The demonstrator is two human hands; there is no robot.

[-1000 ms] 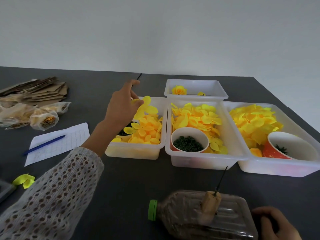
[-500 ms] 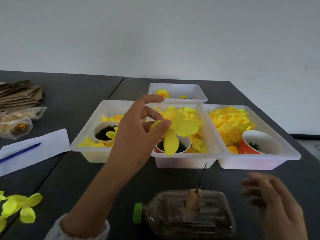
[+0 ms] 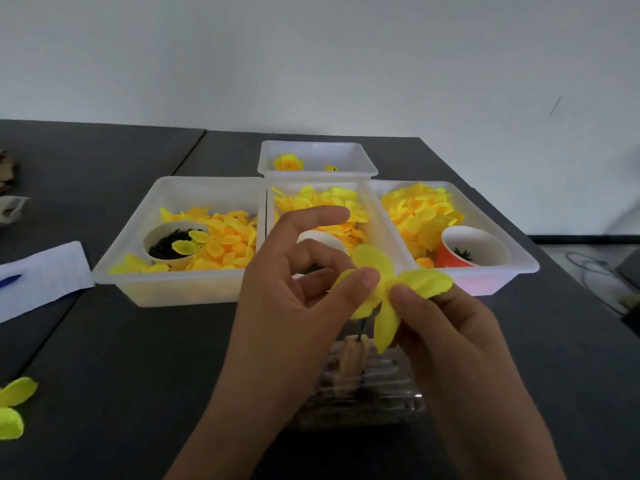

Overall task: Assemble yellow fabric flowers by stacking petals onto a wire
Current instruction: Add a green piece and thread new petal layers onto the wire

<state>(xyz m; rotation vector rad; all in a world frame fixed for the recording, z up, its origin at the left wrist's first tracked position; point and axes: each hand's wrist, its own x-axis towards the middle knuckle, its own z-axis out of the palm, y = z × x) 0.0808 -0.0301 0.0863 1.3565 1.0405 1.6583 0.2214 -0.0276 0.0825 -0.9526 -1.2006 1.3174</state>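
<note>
Hidden / cut off / unclear:
- Wire (image 3: 362, 330): only a short dark length shows above the cork-like block (image 3: 351, 358); its upper end is covered by the yellow petal piece (image 3: 384, 292)
- Plastic bottle (image 3: 363, 400): mostly behind both hands; cap end not visible
- Right hand (image 3: 446, 327): fingers behind the petal piece are hidden, only the thumb is clear
- Left hand (image 3: 294, 289) covers most of the white cup (image 3: 323, 239) in the middle tray (image 3: 379, 223); cup contents barely visible
- Paper sheet (image 3: 45, 271) and blue pen (image 3: 10, 280): cut by left edge
- Loose petals (image 3: 12, 405): cut by left edge
- Contents of orange cup (image 3: 467, 251): dark, too small to identify
</note>
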